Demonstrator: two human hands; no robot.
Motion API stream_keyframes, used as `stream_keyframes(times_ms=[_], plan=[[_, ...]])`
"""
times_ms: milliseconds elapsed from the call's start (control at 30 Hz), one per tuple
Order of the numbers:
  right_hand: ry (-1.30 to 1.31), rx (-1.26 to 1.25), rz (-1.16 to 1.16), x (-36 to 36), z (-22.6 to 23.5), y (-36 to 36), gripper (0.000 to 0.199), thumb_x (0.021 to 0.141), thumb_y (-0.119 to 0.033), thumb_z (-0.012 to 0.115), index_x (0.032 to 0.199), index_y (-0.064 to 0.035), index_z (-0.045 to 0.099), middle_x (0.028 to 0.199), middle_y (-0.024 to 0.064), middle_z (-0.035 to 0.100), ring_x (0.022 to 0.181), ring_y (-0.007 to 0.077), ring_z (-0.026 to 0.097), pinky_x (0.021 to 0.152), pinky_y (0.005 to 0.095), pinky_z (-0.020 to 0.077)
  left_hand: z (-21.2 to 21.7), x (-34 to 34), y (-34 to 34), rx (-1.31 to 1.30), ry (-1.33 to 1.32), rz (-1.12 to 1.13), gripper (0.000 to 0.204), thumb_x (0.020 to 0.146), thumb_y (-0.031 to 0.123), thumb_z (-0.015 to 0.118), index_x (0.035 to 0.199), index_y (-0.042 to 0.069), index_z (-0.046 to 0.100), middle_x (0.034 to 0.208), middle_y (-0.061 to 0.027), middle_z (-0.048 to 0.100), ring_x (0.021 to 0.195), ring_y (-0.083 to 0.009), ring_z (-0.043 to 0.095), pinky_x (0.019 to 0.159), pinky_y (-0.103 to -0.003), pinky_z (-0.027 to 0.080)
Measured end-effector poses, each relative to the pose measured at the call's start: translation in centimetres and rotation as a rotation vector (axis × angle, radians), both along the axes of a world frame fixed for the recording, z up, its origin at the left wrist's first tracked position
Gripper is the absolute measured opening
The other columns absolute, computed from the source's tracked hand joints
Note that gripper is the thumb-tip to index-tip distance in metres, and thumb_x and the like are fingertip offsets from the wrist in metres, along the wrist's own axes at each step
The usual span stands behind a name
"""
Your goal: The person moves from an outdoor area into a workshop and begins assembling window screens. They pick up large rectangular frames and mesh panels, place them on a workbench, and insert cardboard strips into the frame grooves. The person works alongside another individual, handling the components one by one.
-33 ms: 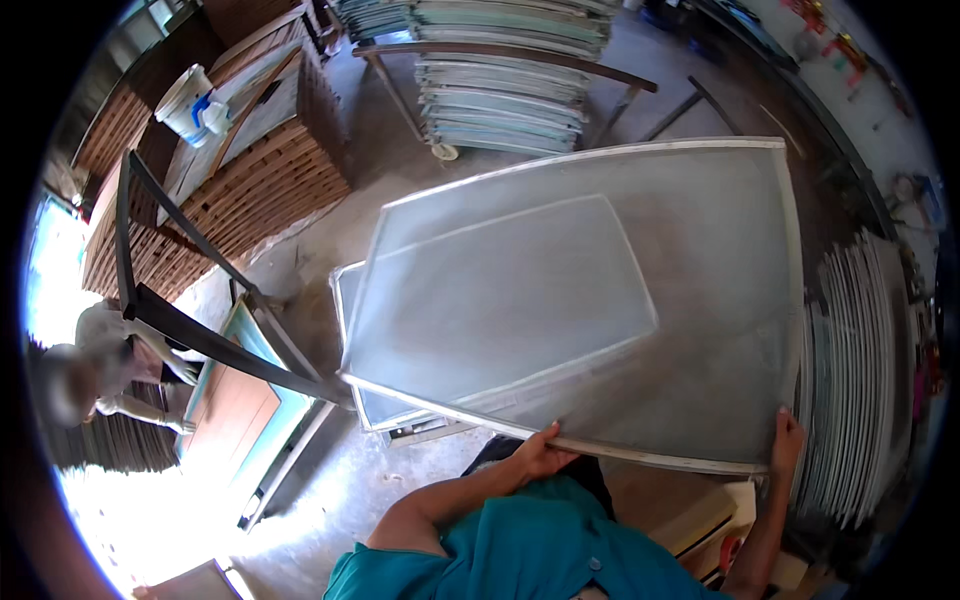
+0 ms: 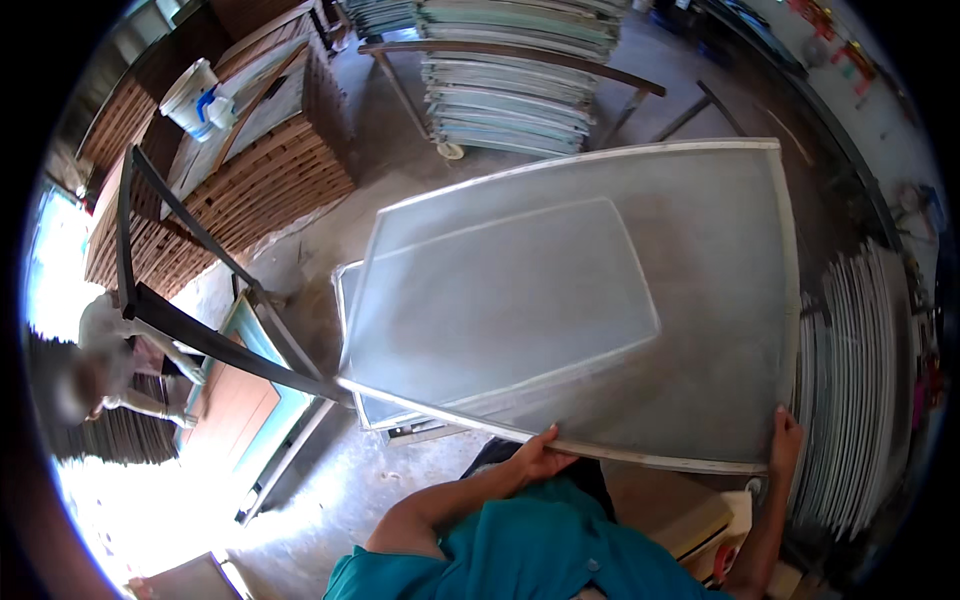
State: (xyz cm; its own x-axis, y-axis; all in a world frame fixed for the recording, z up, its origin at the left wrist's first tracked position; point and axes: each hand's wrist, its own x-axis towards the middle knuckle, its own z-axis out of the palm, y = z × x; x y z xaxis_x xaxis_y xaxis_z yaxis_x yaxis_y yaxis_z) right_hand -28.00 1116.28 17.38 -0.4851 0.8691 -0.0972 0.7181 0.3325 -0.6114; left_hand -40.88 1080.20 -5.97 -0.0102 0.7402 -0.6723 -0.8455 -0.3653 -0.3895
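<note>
A large framed mesh screen (image 2: 720,300) with a pale narrow frame spans the middle of the view. My left hand (image 2: 542,456) is closed around its near edge, around the middle. At the near right corner, my right hand (image 2: 786,440) grips the frame with its fingers folded. Through the mesh, the pale outline of a smaller framed panel (image 2: 347,285) shows underneath; its left edge sticks out past the screen. Whether the two touch I cannot tell.
Stacked frames (image 2: 510,100) stand at the back, more stand upright at the right (image 2: 860,380). A dark metal bar (image 2: 230,350) juts in from the left. Beyond it a co-worker (image 2: 120,360) bends over a reddish-brown panel (image 2: 235,410). A white bucket (image 2: 188,98) sits on stacked wooden boards (image 2: 260,185).
The view has shifted very slightly. The co-worker's hands have moved a little over the panel. My hands keep their hold on the screen.
</note>
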Motion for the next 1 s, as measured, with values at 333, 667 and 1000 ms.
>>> stream_keyframes(times_ms=[333,667,1000], plan=[[-0.048,-0.249,0.363,-18.4,-14.8,16.2,0.043,0.088,-0.036,0.051,0.063,-0.0061,0.036,0.06,-0.0026,0.027,0.059,0.0077,0.026,0.051,0.0297,0.0249,-4.3,-4.4,7.3,-0.208,-0.072,0.399,0.041,0.093,0.028,0.041,0.125,0.003,0.035,0.129,-0.0167,0.037,0.121,-0.0344,0.037,0.102,-0.049,0.032],[-0.133,-0.393,0.342,-25.8,-29.0,22.9,0.048,0.085,-0.045,0.053,0.065,-0.0018,0.048,0.059,-0.0013,0.038,0.058,0.0103,0.034,0.054,0.0309,0.0313,-12.5,-7.4,14.3,-0.617,0.072,0.213,0.049,0.091,0.033,0.047,0.125,0.0,0.034,0.125,-0.0194,0.041,0.111,-0.0352,0.048,0.091,-0.047,0.044],[-0.629,-0.241,0.652,-28.2,-46.9,29.4,0.031,0.084,-0.03,0.054,0.085,0.0014,0.059,0.08,0.0135,0.06,0.076,0.0249,0.058,0.067,0.0383,0.0431,-3.0,1.1,7.6,-0.919,0.111,0.274,0.027,0.089,0.027,0.05,0.1,0.003,0.05,0.092,-0.0134,0.056,0.084,-0.025,0.058,0.065,-0.036,0.05]])
